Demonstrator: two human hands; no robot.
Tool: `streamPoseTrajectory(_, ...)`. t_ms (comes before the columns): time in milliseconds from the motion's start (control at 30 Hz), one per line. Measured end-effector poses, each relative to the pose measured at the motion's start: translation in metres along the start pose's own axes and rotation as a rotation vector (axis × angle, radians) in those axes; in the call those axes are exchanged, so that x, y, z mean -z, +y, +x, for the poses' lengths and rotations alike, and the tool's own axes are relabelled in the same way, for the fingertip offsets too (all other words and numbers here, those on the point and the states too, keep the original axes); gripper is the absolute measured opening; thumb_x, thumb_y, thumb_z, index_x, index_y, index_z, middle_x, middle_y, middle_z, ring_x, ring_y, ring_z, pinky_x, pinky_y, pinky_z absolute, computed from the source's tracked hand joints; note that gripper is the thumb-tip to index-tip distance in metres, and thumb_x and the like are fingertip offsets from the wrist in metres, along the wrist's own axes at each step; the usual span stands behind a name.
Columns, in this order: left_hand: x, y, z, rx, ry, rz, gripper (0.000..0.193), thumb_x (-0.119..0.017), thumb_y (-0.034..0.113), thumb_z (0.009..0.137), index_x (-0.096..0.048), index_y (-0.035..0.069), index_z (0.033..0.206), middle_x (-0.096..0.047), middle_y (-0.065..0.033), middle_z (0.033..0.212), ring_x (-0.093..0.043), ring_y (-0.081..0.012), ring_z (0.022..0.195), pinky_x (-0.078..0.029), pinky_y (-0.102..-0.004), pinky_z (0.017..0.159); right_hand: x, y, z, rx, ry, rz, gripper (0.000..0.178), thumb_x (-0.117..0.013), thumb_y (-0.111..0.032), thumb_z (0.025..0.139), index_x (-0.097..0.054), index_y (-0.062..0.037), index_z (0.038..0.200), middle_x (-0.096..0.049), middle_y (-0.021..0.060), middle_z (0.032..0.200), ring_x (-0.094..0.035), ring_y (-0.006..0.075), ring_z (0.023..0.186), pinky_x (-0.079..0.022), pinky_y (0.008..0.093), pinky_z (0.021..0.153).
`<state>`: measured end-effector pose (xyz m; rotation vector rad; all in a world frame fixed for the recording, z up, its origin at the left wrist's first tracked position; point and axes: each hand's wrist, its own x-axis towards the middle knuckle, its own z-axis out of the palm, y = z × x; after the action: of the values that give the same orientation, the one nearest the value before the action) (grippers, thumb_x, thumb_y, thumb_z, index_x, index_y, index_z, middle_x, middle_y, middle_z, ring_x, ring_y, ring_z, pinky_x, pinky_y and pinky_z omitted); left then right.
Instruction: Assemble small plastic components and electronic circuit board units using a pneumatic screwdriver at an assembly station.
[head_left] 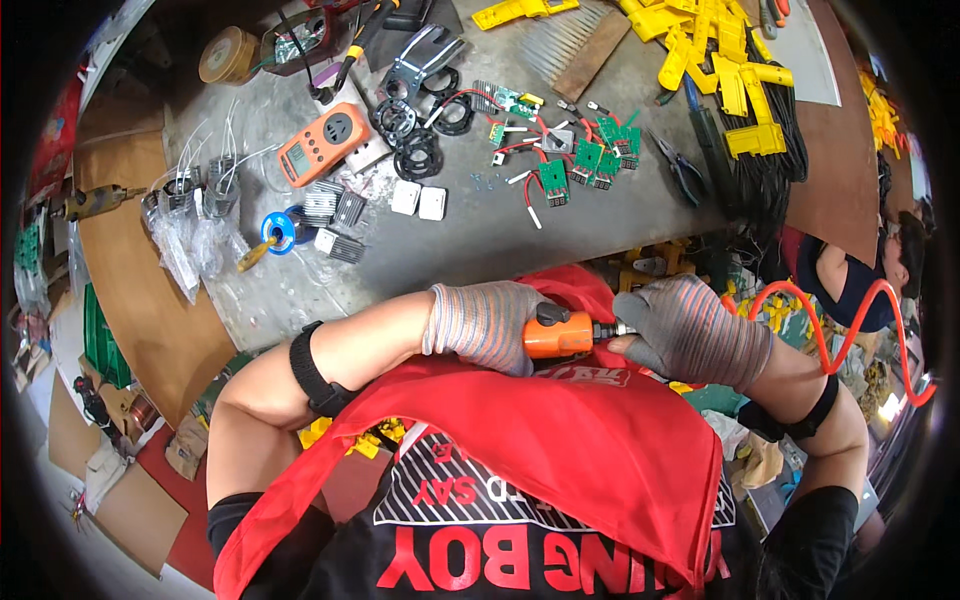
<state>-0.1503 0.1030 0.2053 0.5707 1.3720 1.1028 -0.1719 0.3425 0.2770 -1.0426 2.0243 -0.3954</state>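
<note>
My left hand (482,322), in a striped grey knit glove, is wrapped round the body of an orange handheld air tool (558,338) with a black part on top. From the tool's right end juts a dark and metal fitting (606,331). The gloved fingers of my right hand (698,328) close on that end; the exact grip is partly hidden. Both hands are in front of my chest, just off the table's near edge, above a red apron (540,420). A red coiled hose (780,287) runs rightward from behind my right hand; its joint with the tool is hidden.
On the grey table (420,250) lie green circuit boards (553,180), an orange meter (325,145), black rings (415,155), a blue solder spool (283,232), heat sinks (340,245) and pliers (680,170). Yellow plastic shells (740,90) pile up at right. Another person (850,275) is at far right.
</note>
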Motion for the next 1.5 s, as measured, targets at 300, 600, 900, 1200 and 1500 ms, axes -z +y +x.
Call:
streamPoseTrajectory(300, -0.029, -0.019, -0.001, -0.031, 0.169, 0.221, 0.056, -0.08, 0.032, 0.067, -0.062, 0.003, 0.111, -0.066, -0.0161, 0.102, -0.064, -0.0304, 0.094, -0.049, -0.0378, 0.084, -0.009, -0.012, -0.002, -0.165, -0.194, 0.288, 0.036, -0.053, -0.038, 0.093, -0.053, -0.0028, 0.089, -0.058, 0.0197, 0.07, -0.059, 0.0416, 0.069, -0.045, 0.0487, 0.061)
streamPoseTrajectory(600, -0.027, -0.003, -0.004, -0.04, 0.222, 0.252, 0.052, -0.077, 0.033, 0.071, -0.061, 0.006, 0.113, -0.066, -0.0173, 0.098, -0.064, -0.0361, 0.09, -0.05, -0.0412, 0.08, 0.007, -0.017, -0.012, -0.147, -0.124, 0.221, 0.026, -0.056, -0.028, 0.092, -0.05, -0.0042, 0.099, -0.057, 0.0176, 0.064, -0.061, 0.0394, 0.064, -0.046, 0.0468, 0.057)
streamPoseTrajectory(900, -0.041, -0.007, -0.004, -0.183, 0.33, 0.148, 0.05, -0.077, 0.032, 0.07, -0.06, 0.007, 0.11, -0.066, -0.0188, 0.095, -0.063, -0.0375, 0.09, -0.05, -0.0436, 0.078, 0.0, -0.012, -0.006, -0.148, -0.064, 0.417, 0.035, -0.053, -0.028, 0.093, -0.048, -0.0053, 0.119, -0.061, 0.0183, 0.068, -0.063, 0.0376, 0.066, -0.048, 0.0476, 0.06)
streamPoseTrajectory(1200, -0.038, -0.005, -0.005, -0.112, 0.402, 0.048, 0.05, -0.075, 0.027, 0.074, -0.061, 0.012, 0.12, -0.067, -0.0145, 0.108, -0.065, -0.0315, 0.101, -0.05, -0.0381, 0.087, 0.026, -0.013, 0.014, -0.116, -0.244, 0.196, 0.053, -0.051, -0.036, 0.092, -0.037, -0.0149, 0.139, -0.061, 0.0172, 0.074, -0.062, 0.0374, 0.07, -0.049, 0.0463, 0.066)
streamPoseTrajectory(1500, 0.027, 0.013, 0.013, 0.042, 0.855, -0.024, 0.065, -0.073, 0.024, 0.076, -0.048, 0.005, 0.132, -0.065, -0.0117, 0.108, -0.062, -0.0207, 0.1, -0.048, -0.0329, 0.088, -0.025, -0.007, -0.004, -0.313, 0.657, 0.837, 0.034, -0.064, -0.02, 0.089, -0.059, 0.0033, 0.112, -0.065, 0.0149, 0.09, -0.063, 0.0186, 0.084, -0.05, 0.0322, 0.076)
